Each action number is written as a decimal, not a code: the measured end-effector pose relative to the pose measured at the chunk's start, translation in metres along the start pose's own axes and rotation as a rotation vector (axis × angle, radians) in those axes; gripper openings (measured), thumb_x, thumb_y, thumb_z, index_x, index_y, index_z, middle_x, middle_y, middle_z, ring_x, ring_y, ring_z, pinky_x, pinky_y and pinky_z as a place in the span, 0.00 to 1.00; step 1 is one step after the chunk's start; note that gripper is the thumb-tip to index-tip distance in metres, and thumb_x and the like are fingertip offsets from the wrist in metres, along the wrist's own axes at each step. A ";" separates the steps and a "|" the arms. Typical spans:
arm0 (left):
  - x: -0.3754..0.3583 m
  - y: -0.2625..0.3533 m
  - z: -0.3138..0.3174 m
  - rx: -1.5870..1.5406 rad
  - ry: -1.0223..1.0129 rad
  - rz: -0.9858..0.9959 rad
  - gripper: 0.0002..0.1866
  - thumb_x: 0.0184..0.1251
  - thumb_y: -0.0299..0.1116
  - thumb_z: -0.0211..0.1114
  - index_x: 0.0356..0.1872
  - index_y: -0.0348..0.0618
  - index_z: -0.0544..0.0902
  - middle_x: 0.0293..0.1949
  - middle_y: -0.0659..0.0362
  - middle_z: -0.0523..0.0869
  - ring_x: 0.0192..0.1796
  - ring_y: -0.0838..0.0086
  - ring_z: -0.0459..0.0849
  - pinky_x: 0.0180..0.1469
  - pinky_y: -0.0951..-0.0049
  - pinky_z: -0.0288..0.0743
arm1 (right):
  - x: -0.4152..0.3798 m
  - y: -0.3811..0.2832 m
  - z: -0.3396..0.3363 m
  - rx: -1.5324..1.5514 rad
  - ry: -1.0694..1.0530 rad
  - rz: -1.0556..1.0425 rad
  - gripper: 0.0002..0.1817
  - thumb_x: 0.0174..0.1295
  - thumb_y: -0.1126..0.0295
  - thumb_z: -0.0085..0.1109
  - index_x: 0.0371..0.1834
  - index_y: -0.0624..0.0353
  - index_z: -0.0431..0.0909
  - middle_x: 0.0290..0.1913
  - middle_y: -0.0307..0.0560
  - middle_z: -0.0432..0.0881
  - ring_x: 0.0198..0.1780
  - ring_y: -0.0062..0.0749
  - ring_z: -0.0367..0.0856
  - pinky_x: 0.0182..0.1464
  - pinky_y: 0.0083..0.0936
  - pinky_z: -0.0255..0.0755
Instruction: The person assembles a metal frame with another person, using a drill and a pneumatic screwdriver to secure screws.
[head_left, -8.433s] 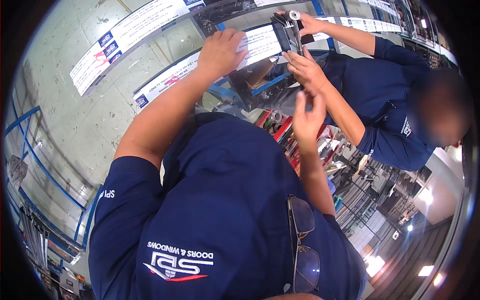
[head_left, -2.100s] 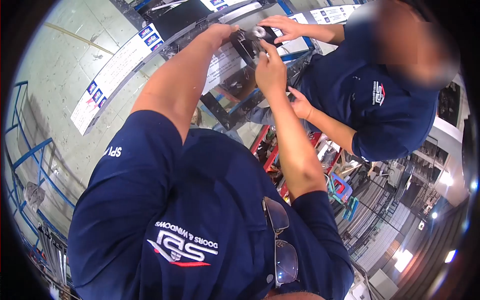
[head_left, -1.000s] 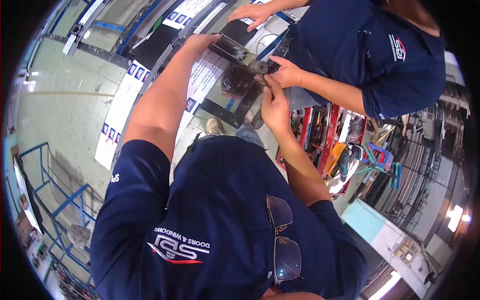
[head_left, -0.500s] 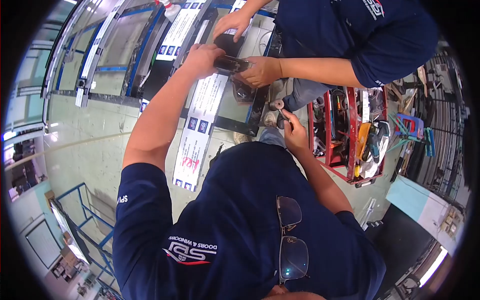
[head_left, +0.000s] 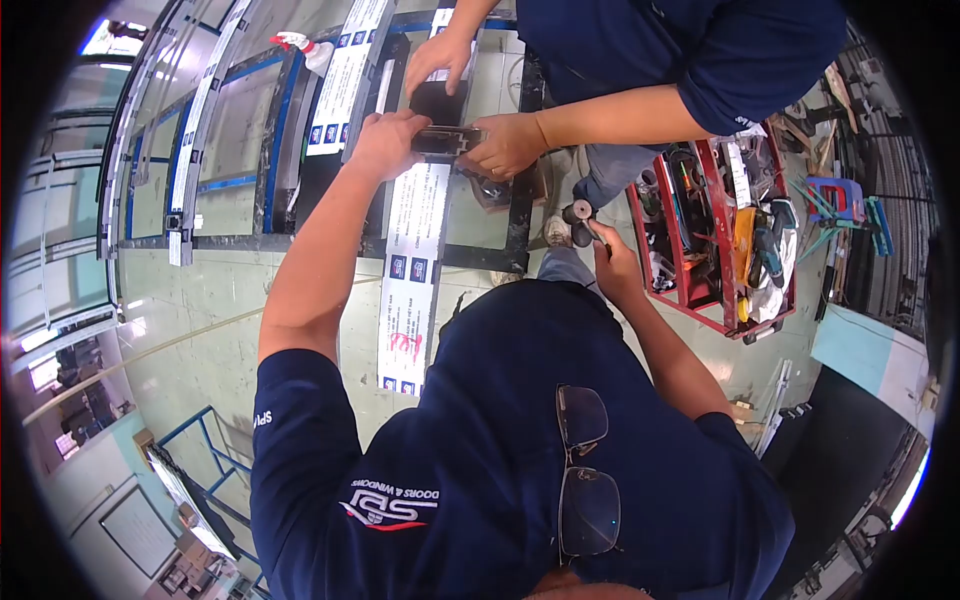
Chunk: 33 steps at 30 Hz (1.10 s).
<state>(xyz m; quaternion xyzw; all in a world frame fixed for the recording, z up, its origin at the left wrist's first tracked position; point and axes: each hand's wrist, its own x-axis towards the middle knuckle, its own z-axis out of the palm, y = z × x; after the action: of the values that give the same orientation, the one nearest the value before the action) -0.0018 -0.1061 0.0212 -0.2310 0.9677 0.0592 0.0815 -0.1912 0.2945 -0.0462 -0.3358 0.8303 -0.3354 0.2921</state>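
Hands: left hand (head_left: 385, 143) grips dark hardware piece (head_left: 445, 140) on the framed panel (head_left: 420, 215) | right hand (head_left: 612, 262) closed on small roller part (head_left: 580, 215), held beside red tool tray (head_left: 715, 230) | co-worker's hand (head_left: 505, 145) holds the piece's other end

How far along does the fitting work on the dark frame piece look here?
Done: the dark frame piece sits on the film-wrapped profile. In hand: the left hand and a co-worker's hand steady it. Left: the right hand holds a small tool away from the piece, not applied.
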 end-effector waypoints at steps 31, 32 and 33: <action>-0.122 0.116 -0.041 -0.737 0.539 -0.201 0.11 0.82 0.32 0.58 0.42 0.34 0.82 0.43 0.52 0.86 0.53 0.65 0.82 0.63 0.64 0.72 | -0.069 0.223 -0.081 0.170 0.756 0.559 0.25 0.64 0.67 0.64 0.65 0.57 0.76 0.54 0.66 0.86 0.59 0.55 0.86 0.64 0.43 0.76; -0.127 0.122 -0.040 -0.732 0.534 -0.201 0.11 0.82 0.32 0.58 0.42 0.34 0.82 0.43 0.52 0.86 0.53 0.65 0.82 0.63 0.64 0.72 | -0.069 0.247 -0.092 0.288 0.875 0.584 0.25 0.64 0.68 0.65 0.65 0.57 0.76 0.56 0.66 0.86 0.60 0.53 0.86 0.65 0.44 0.75; -0.132 0.129 -0.034 -0.953 0.521 -0.124 0.15 0.84 0.38 0.56 0.42 0.36 0.82 0.42 0.53 0.86 0.53 0.66 0.82 0.62 0.63 0.72 | -0.068 0.261 -0.110 0.291 0.872 0.584 0.25 0.64 0.68 0.65 0.65 0.57 0.76 0.56 0.66 0.86 0.60 0.53 0.86 0.65 0.44 0.75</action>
<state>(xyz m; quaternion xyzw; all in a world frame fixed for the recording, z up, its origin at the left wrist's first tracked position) 0.0516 0.0606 0.0892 -0.3061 0.8064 0.4270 -0.2714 -0.3223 0.5291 -0.1591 0.1230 0.8782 -0.4600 0.0450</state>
